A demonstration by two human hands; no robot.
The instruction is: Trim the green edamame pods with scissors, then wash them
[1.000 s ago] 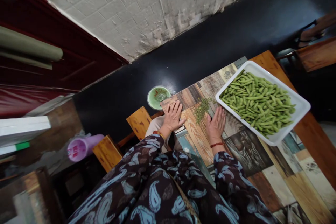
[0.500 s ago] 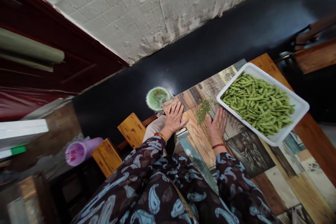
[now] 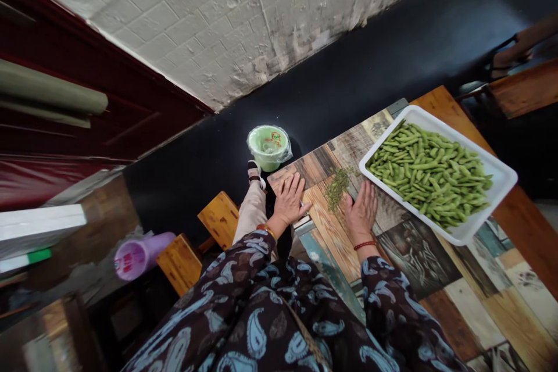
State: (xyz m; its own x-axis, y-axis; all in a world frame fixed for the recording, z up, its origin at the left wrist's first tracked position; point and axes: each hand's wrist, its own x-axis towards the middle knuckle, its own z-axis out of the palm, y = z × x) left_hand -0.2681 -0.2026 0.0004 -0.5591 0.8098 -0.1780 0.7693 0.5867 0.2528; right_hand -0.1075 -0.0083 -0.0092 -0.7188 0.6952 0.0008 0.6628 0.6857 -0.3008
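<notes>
My left hand lies flat at the corner of the patterned table, fingers stretched out, holding nothing. My right hand rests on the same tabletop with its fingers straight and nothing in it. Between the two hands sits a small heap of green bean trimmings, close to the right fingertips. Right of that hand stands a white tray filled with green soybean pods. On the floor past the table corner is a light green bin with a clear plastic liner, my foot beside it.
Wooden stools are at my left, near a purple bucket lying on its side. A white brick wall runs along the dark floor. At the far right, another person's foot shows near a wooden bench.
The green bin has shifted away from the table corner toward the wall, and my foot now shows beside it. Both hands stay on the table in nearly the same places.
</notes>
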